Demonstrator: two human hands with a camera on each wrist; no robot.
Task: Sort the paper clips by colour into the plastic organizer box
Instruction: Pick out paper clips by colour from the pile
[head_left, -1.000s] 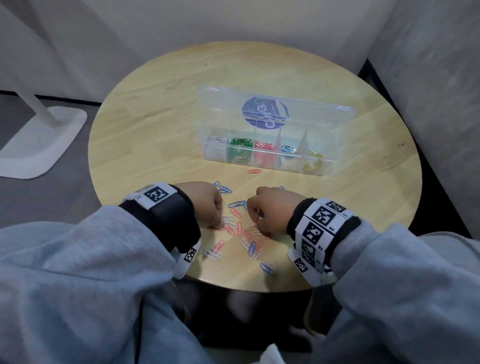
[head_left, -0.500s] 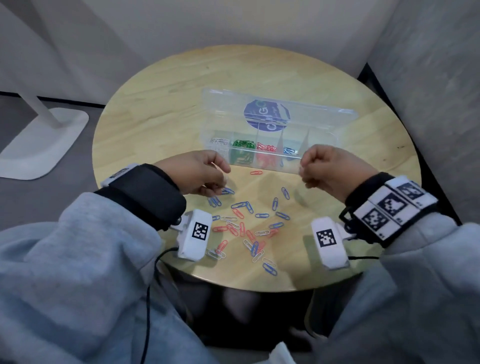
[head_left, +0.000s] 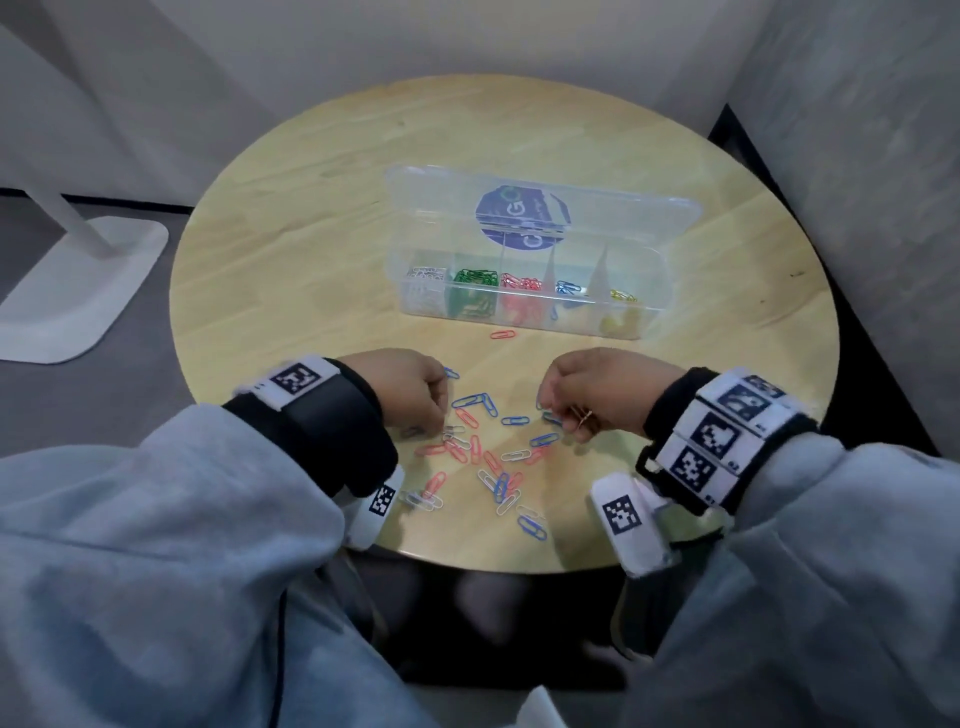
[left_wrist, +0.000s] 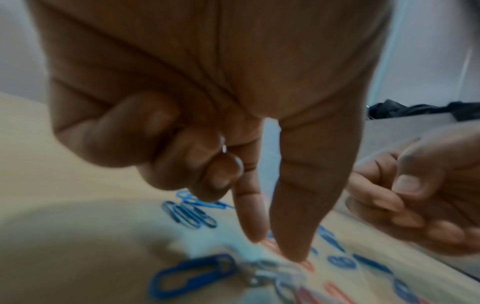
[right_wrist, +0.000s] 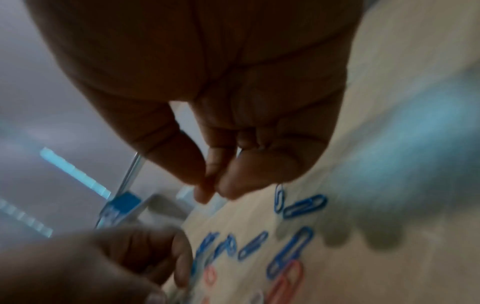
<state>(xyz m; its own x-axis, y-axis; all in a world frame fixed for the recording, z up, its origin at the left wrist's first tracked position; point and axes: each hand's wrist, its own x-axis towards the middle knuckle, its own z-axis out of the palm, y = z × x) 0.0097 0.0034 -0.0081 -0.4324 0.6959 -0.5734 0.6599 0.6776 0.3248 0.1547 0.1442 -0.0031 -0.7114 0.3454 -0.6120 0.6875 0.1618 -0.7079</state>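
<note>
The clear organizer box (head_left: 649, 317) stands open at mid-table, holding silver, green, red, blue and yellow clips in separate compartments. Loose blue, red and silver paper clips (head_left: 485, 460) lie scattered near the front edge. My left hand (head_left: 441, 415) hovers over their left side. In the left wrist view two straight fingers (left_wrist: 288, 236) touch the clips, while the curled fingers hold what looks like a silver clip (left_wrist: 223, 145). My right hand (head_left: 543, 408) is at the right side, thumb and forefinger (right_wrist: 233, 185) pinched against a blue clip (right_wrist: 279, 198). A thin clip (head_left: 584, 415) shows in its curled fingers.
One red clip (head_left: 503, 334) lies alone just in front of the box. The round wooden table (head_left: 311, 260) sits in a corner between grey walls. A white stand base (head_left: 78, 291) is on the floor to the left.
Half a second ago both hands were raised at the box's front wall. They have come back down to the loose clips near the table's front edge.
</note>
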